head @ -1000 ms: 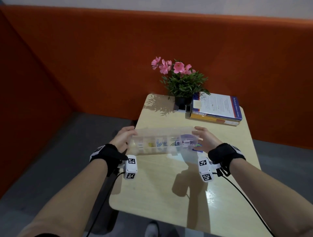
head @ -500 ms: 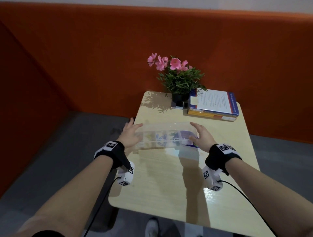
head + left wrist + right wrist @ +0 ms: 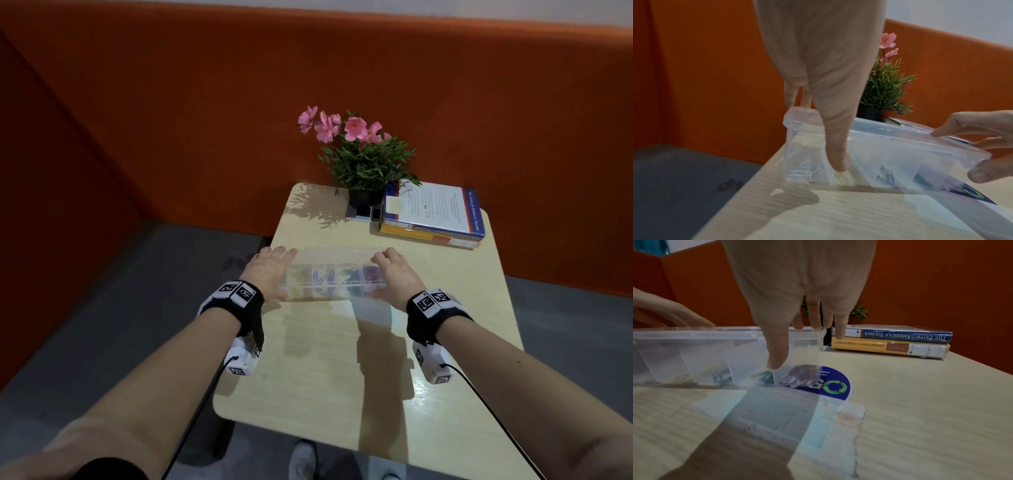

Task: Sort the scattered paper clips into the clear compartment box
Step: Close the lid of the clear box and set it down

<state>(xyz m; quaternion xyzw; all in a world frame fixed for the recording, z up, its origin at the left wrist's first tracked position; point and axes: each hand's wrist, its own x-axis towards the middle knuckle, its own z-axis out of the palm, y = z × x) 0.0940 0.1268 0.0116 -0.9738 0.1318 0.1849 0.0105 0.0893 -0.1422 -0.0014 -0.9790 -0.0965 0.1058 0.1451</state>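
Holding the clear box (image 3: 330, 274) on the table (image 3: 342, 359), the left hand (image 3: 269, 274) and right hand (image 3: 394, 277) grip its ends, thumbs in front, fingers over the lid. Uneven pressure could tip it, mixing the sorted paper clips (image 3: 807, 173).

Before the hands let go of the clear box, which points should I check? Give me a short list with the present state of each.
1. Lid on the box: ok, it covers the top in both wrist views.
2. Lid fully clicked shut: cannot tell.
3. Box flat on the table: ok, the bottom rests on the wood.
4. Left hand and right hand at the two ends, fingers on the lid, thumbs on the front wall: ok.
5. Paper clips inside the compartments: ok, several show through the wall.
6. No clip left loose on the table: ok, none in view.
7. Books and plant apart from the box: ok.
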